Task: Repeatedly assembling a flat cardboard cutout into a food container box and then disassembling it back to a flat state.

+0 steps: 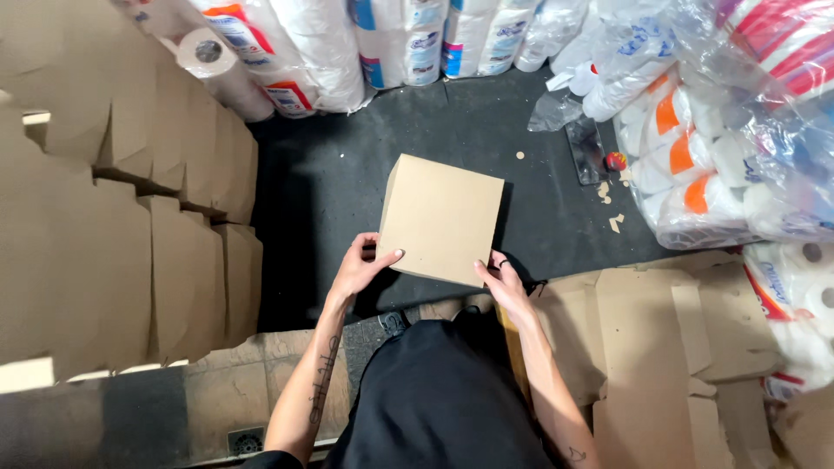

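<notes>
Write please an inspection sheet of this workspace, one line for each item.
Surface: dark floor, some cardboard scraps.
Job's things: flat brown cardboard piece, held at its near corners.
Clutter: flat cardboard sheets at right, a small red thing.
Grippers: left hand and right hand grip the piece, fingers on its edge.
Cables: nothing seen.
Surroundings: stacked cardboard at left, wrapped paper rolls behind and at right.

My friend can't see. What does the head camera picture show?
Two bare hands, left hand and right hand, hold a flat brown cardboard box over a dark floor. Stacked cardboard boxes stand at the left, and wrapped paper rolls are piled behind and right.
</notes>
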